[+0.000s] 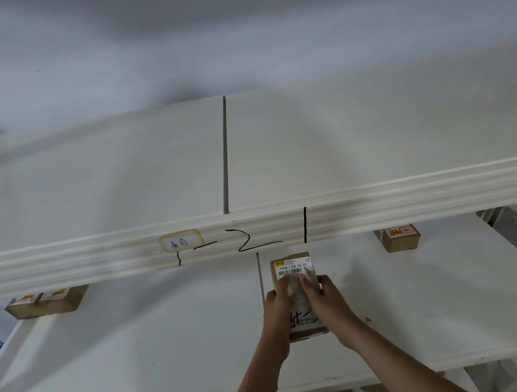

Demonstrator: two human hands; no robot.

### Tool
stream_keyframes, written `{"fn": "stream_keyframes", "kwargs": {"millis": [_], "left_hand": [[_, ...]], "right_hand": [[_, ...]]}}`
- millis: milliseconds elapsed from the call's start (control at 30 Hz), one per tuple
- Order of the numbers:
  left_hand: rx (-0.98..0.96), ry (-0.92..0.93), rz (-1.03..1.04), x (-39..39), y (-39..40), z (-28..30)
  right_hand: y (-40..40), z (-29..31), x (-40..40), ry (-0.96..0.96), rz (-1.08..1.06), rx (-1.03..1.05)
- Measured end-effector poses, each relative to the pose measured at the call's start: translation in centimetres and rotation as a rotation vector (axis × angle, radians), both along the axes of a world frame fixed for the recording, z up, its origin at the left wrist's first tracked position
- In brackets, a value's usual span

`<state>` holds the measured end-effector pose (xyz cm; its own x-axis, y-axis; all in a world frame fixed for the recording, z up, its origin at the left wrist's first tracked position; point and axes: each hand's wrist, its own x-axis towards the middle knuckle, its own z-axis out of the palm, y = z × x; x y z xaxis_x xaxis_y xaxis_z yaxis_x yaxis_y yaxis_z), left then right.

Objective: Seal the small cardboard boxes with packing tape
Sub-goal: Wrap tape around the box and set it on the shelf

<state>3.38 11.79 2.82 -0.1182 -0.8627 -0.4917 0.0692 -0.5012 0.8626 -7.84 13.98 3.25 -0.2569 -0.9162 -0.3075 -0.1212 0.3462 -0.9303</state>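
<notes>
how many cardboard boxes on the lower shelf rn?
4, possibly: one box held under both hands, left hand and right hand; what looks like two side by side at back left; one at back right. The upper beam may hide more.
</notes>
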Motion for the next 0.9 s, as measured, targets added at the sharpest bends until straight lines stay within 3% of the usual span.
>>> {"fn": "stream_keyframes", "kwargs": {"millis": [133, 267, 467, 633, 800, 900], "left_hand": [[-0.121, -0.123, 0.068, -0.2, -0.1, -1.1], [-0.157, -0.092, 0.079, -0.3, 0.2, -1.5], [-0.172, -0.069, 0.102, -1.0, 0.8, -1.6], [-0.07, 0.012, 0.014, -0.4, 0.6, -0.6], [-0.052, 0.065, -0.117, 0.3, 0.7, -0.6], [-0.084, 0.108, -0.168, 1.2, 0.7, -0.5]], "right_hand": [[0.3, -0.1, 0.6, -0.021, -0.024, -0.028], [0.4, -0.3, 0.8, 0.118, -0.047, -0.059], [0.3, -0.6, 0.6, 0.144, -0.041, -0.032], [0.7, -0.1, -0.1, 0.063, -0.048, -0.012], [0.6, 0.6, -0.7, -0.141, -0.069, 0.046], [0.8, 0.9, -1.2, -0.118, -0.003, 0.032]]}}
